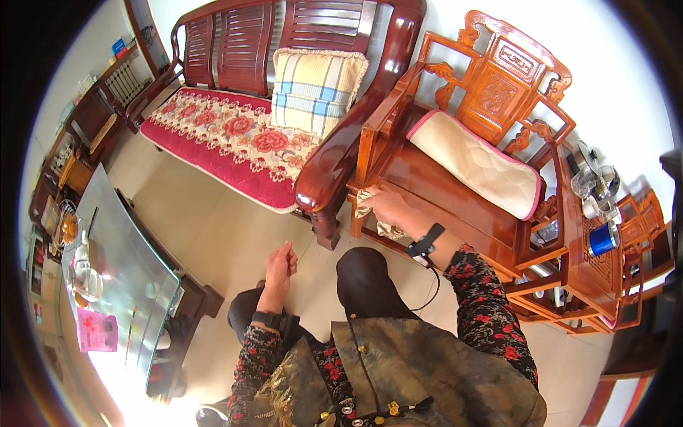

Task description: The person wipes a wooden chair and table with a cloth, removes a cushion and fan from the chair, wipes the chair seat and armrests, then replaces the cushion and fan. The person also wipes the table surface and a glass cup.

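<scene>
My right hand (392,207) holds a crumpled patterned cloth (389,230) against the front left corner of a carved wooden armchair (453,184). Part of the cloth hangs below the seat edge. On the seat lies a cream quilted pad with pink trim (477,163), leaning towards the backrest. My left hand (281,265) is over the floor in front of my knees, fingers curled, with nothing seen in it. A dark wooden sofa (341,160) stands beside the armchair. It bears a red floral seat cover (229,133) and a plaid cushion (318,91).
At left stands a glass-topped table (128,229) with a glass teapot (88,283), a pink packet (97,330) and a wire basket of fruit (68,227). A wooden side table (579,272) on the right carries a blue tin (603,238) and glassware. Tiled floor (213,213) lies between the furniture.
</scene>
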Available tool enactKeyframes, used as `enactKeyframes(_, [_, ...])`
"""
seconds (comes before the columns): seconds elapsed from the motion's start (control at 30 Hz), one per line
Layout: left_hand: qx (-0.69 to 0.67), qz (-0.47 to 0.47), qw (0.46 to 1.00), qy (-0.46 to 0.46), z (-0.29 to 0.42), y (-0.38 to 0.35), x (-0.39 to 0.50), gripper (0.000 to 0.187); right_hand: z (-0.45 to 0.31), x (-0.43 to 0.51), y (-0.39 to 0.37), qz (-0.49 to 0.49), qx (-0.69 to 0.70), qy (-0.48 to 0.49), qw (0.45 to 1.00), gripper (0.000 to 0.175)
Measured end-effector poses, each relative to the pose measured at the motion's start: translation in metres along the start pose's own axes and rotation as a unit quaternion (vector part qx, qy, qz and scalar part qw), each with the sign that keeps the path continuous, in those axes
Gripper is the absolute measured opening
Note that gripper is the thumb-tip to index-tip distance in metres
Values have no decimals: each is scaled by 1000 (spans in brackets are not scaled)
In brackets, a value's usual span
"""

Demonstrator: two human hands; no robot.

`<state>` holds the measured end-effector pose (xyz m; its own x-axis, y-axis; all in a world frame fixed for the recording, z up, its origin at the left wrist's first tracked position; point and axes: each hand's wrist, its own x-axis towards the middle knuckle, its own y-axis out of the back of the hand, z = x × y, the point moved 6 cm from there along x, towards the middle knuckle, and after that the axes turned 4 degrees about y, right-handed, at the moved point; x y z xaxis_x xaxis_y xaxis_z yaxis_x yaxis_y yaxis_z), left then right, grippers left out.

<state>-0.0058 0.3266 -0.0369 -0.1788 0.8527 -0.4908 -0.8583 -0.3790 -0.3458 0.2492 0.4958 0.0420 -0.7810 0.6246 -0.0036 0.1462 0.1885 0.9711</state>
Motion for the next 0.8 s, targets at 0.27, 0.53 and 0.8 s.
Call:
enactKeyframes(0.27, [4, 31, 1000, -2, 2, 10, -3, 37, 6, -49, 44, 121, 723, -124, 668, 39])
enactKeyframes(0.53, [1, 33, 999, 7, 4, 7, -3, 37, 31, -39, 142, 283, 592, -99, 748, 41])
enactKeyframes(0.8, [-8, 27, 1000, 10, 4, 5, 3, 35, 120, 90, 205, 293, 31, -100, 950, 44])
